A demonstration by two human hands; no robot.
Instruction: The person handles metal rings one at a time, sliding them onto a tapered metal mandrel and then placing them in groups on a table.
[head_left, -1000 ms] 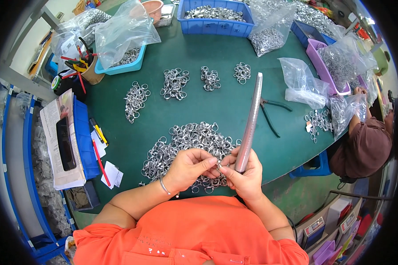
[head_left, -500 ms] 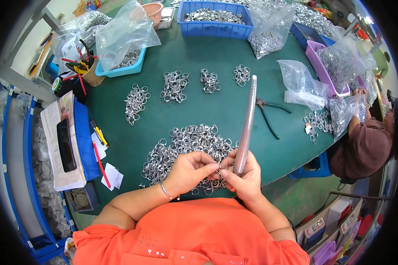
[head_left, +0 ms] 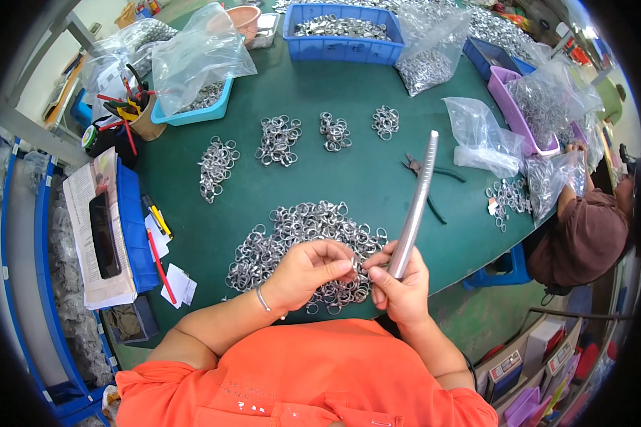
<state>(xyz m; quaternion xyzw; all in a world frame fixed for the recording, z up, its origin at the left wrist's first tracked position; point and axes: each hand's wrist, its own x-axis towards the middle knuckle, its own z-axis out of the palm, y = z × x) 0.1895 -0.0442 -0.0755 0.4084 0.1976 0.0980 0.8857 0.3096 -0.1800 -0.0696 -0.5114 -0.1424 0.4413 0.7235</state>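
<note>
A tapered silver ring mandrel point(head_left: 416, 206) stands up out of my right hand point(head_left: 406, 288), thick end low in the palm and thin end pointing up and slightly right. My left hand point(head_left: 312, 272), with a bangle at the wrist, pinches a small silver ring point(head_left: 355, 262) between thumb and fingers; the fingers partly cover it. A narrow gap separates the fingertips of both hands. Under and beyond them spreads a large pile of silver rings point(head_left: 303, 220) on the green tabletop point(head_left: 313, 178).
Four smaller ring heaps, such as one point(head_left: 219, 169) at left, lie farther back. Green-handled pliers point(head_left: 445, 174) rest right of the mandrel. A blue bin point(head_left: 342, 50) stands at the far side. At right, another person's arm point(head_left: 573, 203) is beside a plastic bag point(head_left: 548, 181).
My right hand has shifted slightly right, away from my left fingertips. The mandrel has moved right with it and leans more to the right.
</note>
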